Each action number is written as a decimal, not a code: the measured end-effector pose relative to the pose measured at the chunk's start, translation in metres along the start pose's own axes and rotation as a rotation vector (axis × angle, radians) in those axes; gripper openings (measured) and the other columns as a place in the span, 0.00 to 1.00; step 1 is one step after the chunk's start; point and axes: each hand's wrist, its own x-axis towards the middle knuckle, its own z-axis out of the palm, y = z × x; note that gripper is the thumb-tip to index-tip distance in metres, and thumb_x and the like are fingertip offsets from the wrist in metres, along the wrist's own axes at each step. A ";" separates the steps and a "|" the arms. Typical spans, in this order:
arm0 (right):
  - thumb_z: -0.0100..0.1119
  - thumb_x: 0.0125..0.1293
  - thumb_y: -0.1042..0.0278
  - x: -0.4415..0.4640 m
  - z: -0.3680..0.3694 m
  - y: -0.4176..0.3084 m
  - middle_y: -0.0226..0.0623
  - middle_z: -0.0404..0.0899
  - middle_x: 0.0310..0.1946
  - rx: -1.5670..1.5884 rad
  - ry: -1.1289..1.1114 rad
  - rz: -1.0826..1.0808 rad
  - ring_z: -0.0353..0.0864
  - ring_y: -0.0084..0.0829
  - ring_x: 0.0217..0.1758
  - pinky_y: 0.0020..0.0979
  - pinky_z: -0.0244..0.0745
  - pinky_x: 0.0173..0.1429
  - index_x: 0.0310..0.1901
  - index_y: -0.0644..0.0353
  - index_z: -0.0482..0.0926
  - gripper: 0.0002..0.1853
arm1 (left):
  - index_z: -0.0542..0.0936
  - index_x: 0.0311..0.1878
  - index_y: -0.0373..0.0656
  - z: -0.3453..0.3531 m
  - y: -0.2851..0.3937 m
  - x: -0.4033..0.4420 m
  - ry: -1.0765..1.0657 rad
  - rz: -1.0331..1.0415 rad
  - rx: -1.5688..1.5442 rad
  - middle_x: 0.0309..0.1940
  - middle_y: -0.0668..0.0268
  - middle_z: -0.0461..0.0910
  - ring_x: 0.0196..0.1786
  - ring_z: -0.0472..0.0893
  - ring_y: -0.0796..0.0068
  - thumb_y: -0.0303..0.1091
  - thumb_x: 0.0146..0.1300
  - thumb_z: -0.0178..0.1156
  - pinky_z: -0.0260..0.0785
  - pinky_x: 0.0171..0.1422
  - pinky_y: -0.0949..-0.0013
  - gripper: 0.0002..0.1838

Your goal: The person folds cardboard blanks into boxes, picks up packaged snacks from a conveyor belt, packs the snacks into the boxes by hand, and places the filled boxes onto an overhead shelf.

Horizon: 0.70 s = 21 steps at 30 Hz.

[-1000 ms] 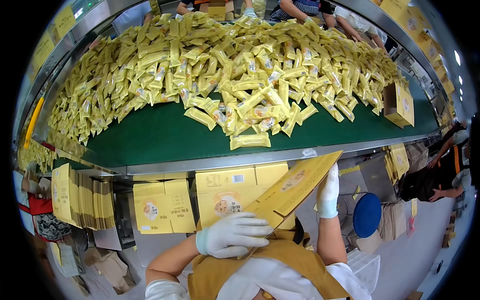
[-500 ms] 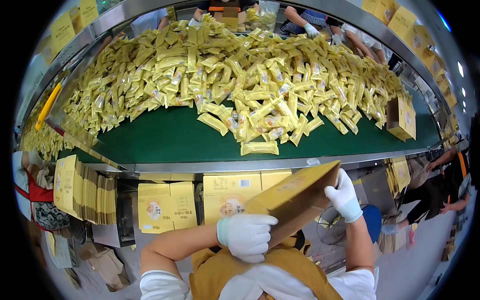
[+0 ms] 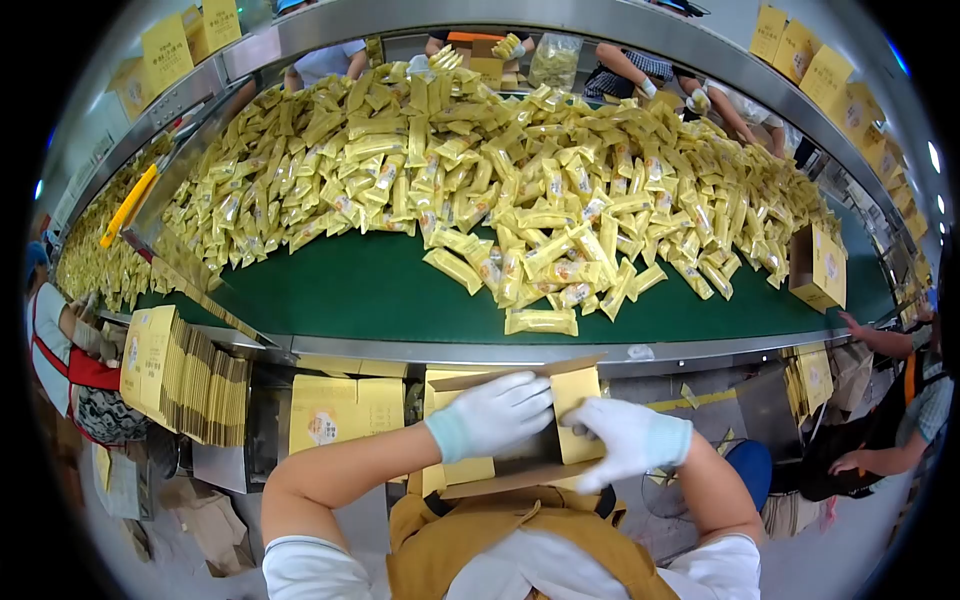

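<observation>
A yellow cardboard box [image 3: 577,389], opened into a box shape with its flaps spread, is between my gloved hands in front of my apron. My left hand [image 3: 500,411] lies across its left side, fingers stretched out over the upper flap and opening. At the right side, my right hand [image 3: 625,440] has its thumb and fingers around the box's wall and flap. The dark inside of the box shows between the hands. Beyond the metal edge, many yellow wrapped packets [image 3: 540,321] lie heaped on the green belt [image 3: 380,290].
Flat cartons [image 3: 345,410] lie on the near shelf, with a folded stack [image 3: 180,375] at the left. An open box [image 3: 818,267] stands at the belt's right. Co-workers are across the belt and at both sides. A blue stool [image 3: 750,470] is at the lower right.
The flat carton has been opened into a box and turned, its opening now between my hands. My left hand has moved from its lower edge onto its top. The view has shifted.
</observation>
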 end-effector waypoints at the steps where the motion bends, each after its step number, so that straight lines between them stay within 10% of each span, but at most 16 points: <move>1: 0.77 0.49 0.38 -0.009 -0.005 0.006 0.50 0.77 0.50 0.084 -0.026 -0.069 0.81 0.44 0.51 0.40 0.78 0.55 0.60 0.65 0.74 0.45 | 0.79 0.58 0.46 -0.010 0.000 0.000 0.187 -0.099 0.044 0.64 0.59 0.76 0.69 0.73 0.61 0.40 0.57 0.66 0.66 0.72 0.57 0.24; 6: 0.86 0.43 0.49 -0.018 0.027 0.000 0.52 0.68 0.58 0.337 0.467 0.285 0.77 0.45 0.53 0.40 0.76 0.62 0.74 0.74 0.52 0.66 | 0.80 0.55 0.46 -0.046 0.003 0.016 -0.063 -0.689 -0.310 0.45 0.60 0.83 0.48 0.83 0.59 0.46 0.58 0.68 0.74 0.55 0.58 0.24; 9: 0.85 0.44 0.49 -0.003 0.065 0.028 0.53 0.67 0.59 -0.055 0.791 0.275 0.74 0.46 0.58 0.40 0.74 0.64 0.75 0.75 0.51 0.66 | 0.80 0.55 0.45 -0.060 -0.004 0.028 -0.246 -0.535 -0.386 0.35 0.62 0.83 0.38 0.83 0.56 0.49 0.61 0.67 0.75 0.47 0.60 0.24; 13: 0.83 0.46 0.49 0.017 0.082 0.039 0.54 0.67 0.61 0.246 0.793 0.307 0.70 0.51 0.66 0.44 0.67 0.71 0.76 0.74 0.48 0.66 | 0.73 0.69 0.47 -0.034 0.028 0.013 -0.283 -0.432 -0.204 0.69 0.43 0.68 0.69 0.68 0.39 0.66 0.53 0.65 0.59 0.68 0.34 0.45; 14: 0.83 0.47 0.51 0.019 0.083 0.042 0.55 0.67 0.62 0.251 0.782 0.254 0.70 0.51 0.66 0.45 0.67 0.71 0.77 0.73 0.44 0.67 | 0.67 0.76 0.50 -0.029 0.033 0.010 -0.397 -0.448 -0.289 0.78 0.38 0.51 0.76 0.54 0.31 0.72 0.49 0.64 0.44 0.71 0.24 0.54; 17: 0.81 0.50 0.54 0.020 0.087 0.063 0.55 0.68 0.64 0.354 0.706 0.208 0.73 0.47 0.64 0.42 0.70 0.69 0.78 0.72 0.41 0.66 | 0.64 0.78 0.52 -0.034 0.030 0.013 -0.451 -0.471 -0.287 0.75 0.36 0.54 0.75 0.57 0.33 0.72 0.48 0.64 0.47 0.71 0.27 0.56; 21: 0.43 0.80 0.47 0.009 0.092 0.124 0.54 0.74 0.63 1.501 0.930 0.183 0.80 0.41 0.60 0.39 0.77 0.63 0.74 0.69 0.59 0.34 | 0.60 0.79 0.47 -0.052 0.019 0.018 -0.367 -0.561 -0.325 0.75 0.35 0.55 0.72 0.61 0.34 0.66 0.48 0.68 0.54 0.71 0.36 0.58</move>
